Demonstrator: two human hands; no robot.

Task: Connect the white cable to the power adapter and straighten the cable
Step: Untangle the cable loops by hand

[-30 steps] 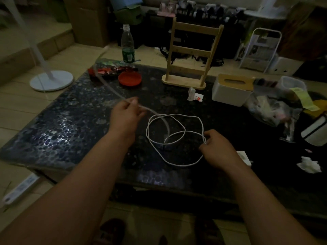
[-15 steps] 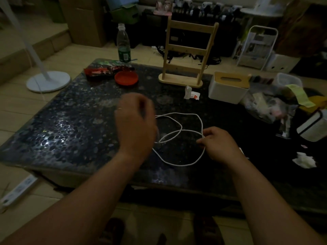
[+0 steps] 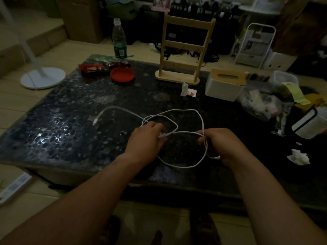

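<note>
Glossy speckled stone table (image 3: 74,131), smooth white plastic-coated cable (image 3: 184,110), pale matt wooden rack (image 3: 185,50), clear plastic bottle (image 3: 119,39)

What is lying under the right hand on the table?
The white cable passes under the right hand and its fingers close on it. Whatever else lies beneath the palm, for example the power adapter, is covered and cannot be seen.

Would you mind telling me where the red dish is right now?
In the head view, the red dish sits at the table's far left, beside the red wrapper and just in front of the bottle.
</note>
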